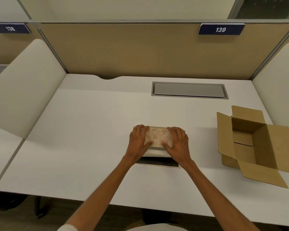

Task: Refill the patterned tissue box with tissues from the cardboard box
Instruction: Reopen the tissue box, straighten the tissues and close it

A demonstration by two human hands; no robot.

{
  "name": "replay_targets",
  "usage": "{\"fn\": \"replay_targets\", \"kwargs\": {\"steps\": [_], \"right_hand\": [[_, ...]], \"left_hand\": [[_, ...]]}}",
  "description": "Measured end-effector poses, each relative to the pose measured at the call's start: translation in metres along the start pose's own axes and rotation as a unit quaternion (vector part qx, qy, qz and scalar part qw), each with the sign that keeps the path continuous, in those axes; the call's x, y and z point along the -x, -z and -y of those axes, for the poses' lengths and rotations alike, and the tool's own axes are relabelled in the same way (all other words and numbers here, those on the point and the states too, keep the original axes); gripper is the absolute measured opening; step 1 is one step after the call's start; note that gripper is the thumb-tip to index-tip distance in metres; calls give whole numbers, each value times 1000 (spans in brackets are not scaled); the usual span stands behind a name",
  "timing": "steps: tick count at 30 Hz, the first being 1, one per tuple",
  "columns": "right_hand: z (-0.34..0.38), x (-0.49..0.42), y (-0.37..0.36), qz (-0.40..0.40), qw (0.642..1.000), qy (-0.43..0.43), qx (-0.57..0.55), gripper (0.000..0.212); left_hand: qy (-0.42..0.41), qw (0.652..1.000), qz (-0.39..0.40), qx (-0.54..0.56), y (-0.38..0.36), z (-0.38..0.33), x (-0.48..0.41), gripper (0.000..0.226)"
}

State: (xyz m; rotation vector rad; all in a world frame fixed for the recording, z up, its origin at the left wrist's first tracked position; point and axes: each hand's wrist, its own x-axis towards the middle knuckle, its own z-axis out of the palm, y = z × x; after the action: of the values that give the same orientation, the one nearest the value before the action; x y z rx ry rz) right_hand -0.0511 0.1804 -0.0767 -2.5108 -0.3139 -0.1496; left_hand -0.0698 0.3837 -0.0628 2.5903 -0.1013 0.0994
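White surface (83, 130) fills a partitioned cubicle numbered 139. Near its right edge, a cardboard box (254, 144) stands with flaps spread wide. Toward the front edge's middle sits the patterned tissue box (158, 136), gripped at its ends by the left hand (138, 139) and right hand (178, 141), fingers curled over it.

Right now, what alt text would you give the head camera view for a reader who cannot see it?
Both hands, left hand and right hand, press down on a patterned tissue box on a white desk. An open cardboard box sits to the right with flaps spread and no tissues visible inside. A partition sign reads 139.
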Motion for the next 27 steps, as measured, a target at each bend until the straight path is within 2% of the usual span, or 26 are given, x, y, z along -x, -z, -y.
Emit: {"fn": "replay_targets", "kwargs": {"steps": [9, 20, 23, 27], "right_hand": [[3, 54, -10, -21, 1000, -3, -8, 56], [-7, 107, -34, 28, 999, -26, 3, 60], [-10, 114, -36, 35, 999, -19, 16, 61], [-9, 122, -39, 42, 998, -4, 41, 65]], "left_hand": [[15, 998, -41, 38, -14, 2, 49, 41], [19, 997, -51, 50, -34, 11, 89, 27], [24, 998, -51, 35, -40, 14, 98, 33], [17, 999, -41, -10, -47, 14, 110, 56]]}}
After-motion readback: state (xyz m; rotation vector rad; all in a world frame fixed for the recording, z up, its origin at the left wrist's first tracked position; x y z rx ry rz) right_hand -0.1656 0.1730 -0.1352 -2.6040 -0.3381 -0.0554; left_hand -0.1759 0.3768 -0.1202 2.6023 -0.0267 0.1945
